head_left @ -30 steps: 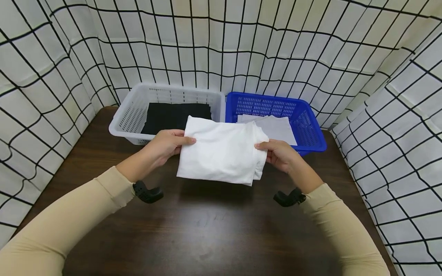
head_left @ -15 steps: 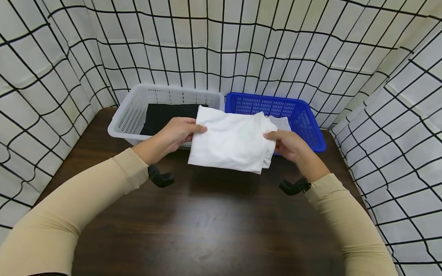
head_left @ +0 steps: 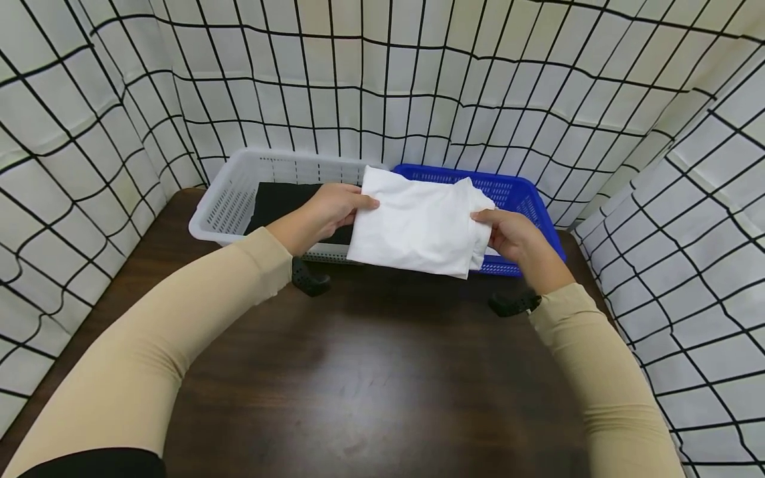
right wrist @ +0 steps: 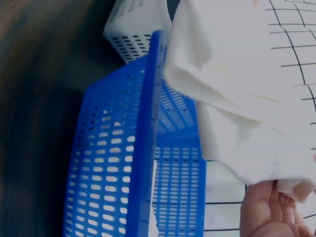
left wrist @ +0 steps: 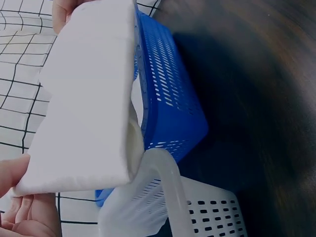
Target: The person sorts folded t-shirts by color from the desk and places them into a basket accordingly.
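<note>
A folded white cloth (head_left: 418, 219), looking like a garment, is held up level over the near side of the blue basket (head_left: 522, 192). My left hand (head_left: 335, 209) pinches its left edge, thumb on top and fingers beneath. At the opposite edge my right hand (head_left: 510, 232) grips it the same way. In the right wrist view, loose folds hang beside the blue basket's rim (right wrist: 148, 123). A bit of another white cloth (right wrist: 153, 217) shows inside that basket, mostly hidden from the head view by the held cloth.
Left of the blue basket stands a white basket (head_left: 224, 199) with folded black cloth (head_left: 277, 202) in it. Both baskets sit at the back of a dark wooden table (head_left: 358, 372). Black wire grid panels (head_left: 382, 86) with white sheeting behind surround the table.
Both hands have carried the white cloth away from me and to the right, from in front of the two baskets to over the blue one. The grip is unchanged.
</note>
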A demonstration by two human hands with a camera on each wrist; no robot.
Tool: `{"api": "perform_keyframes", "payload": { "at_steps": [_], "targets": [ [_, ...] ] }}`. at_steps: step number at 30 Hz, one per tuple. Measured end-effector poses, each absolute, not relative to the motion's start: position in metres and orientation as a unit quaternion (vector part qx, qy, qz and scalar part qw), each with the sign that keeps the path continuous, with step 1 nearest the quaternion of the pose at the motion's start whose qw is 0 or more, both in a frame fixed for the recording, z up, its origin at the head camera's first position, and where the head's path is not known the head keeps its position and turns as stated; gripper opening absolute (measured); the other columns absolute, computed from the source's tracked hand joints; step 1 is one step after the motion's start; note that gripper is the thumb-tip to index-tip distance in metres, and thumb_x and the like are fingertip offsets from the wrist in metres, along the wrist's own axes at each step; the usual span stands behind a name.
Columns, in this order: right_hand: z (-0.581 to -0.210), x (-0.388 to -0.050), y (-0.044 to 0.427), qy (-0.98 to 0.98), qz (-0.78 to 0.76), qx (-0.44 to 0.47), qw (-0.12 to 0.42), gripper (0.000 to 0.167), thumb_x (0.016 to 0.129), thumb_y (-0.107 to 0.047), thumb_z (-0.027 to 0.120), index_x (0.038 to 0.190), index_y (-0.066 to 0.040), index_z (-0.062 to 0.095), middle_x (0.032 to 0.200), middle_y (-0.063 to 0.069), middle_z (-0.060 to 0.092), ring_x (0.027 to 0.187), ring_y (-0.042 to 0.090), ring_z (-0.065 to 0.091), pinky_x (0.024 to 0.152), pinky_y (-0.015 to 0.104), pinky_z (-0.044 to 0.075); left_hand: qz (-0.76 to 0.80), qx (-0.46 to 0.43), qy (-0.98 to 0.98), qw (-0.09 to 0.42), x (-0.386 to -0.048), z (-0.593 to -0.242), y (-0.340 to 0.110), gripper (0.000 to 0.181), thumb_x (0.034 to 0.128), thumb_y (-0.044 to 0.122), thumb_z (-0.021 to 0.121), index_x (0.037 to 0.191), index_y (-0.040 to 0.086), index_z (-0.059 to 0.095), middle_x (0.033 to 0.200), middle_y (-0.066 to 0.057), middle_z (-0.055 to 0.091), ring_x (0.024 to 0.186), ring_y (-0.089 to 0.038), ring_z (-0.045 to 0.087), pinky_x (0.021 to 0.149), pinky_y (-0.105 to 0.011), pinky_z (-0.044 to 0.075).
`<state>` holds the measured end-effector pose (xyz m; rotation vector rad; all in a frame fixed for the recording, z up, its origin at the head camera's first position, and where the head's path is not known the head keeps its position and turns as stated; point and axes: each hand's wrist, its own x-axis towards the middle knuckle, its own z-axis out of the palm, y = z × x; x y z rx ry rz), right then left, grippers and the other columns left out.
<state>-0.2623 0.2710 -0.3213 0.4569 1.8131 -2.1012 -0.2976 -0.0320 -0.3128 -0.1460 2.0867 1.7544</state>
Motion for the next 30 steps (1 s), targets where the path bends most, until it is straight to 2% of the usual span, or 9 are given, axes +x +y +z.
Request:
{"api": "perform_keyframes", "payload": {
  "at_steps": [8,24,30],
  "targets": [
    [-0.315,-0.270,0.281,0.618,-0.749,0.183,0.152,0.021,0.096,-0.003,0.061,0.113,-0.009,0.051,0.078,-0.004,0.072,0.070,0.009,0.071,0.065,0.022,0.059,0.635,-0.048,0.745,0.198,-0.310,-0.308,-0.017,0.042,0.0928,0.013,0.070,0.133,0.005,0.061,0.130,-0.011,0.065,0.110,-0.022,0.068,0.100,-0.034,0.055],
    [-0.301,-0.298,0.294,0.578,-0.770,0.238,0.130,0.020,0.094,-0.002,0.062,0.109,-0.011,0.051,0.073,-0.002,0.068,0.068,0.009,0.067,0.062,0.021,0.057,0.670,-0.073,0.716,0.182,-0.332,-0.302,0.012,0.046,0.0922,0.012,0.071,0.137,0.009,0.060,0.130,-0.009,0.067,0.113,-0.022,0.068,0.099,-0.033,0.054],
    [-0.302,-0.303,0.300,0.580,-0.766,0.251,0.118,0.021,0.094,-0.003,0.062,0.109,-0.012,0.050,0.071,-0.002,0.067,0.066,0.010,0.067,0.061,0.021,0.057,0.678,-0.050,0.718,0.150,-0.340,-0.305,0.021,0.046,0.0913,0.012,0.072,0.135,0.006,0.061,0.131,-0.011,0.065,0.115,-0.023,0.066,0.100,-0.033,0.053]
  ]
}}
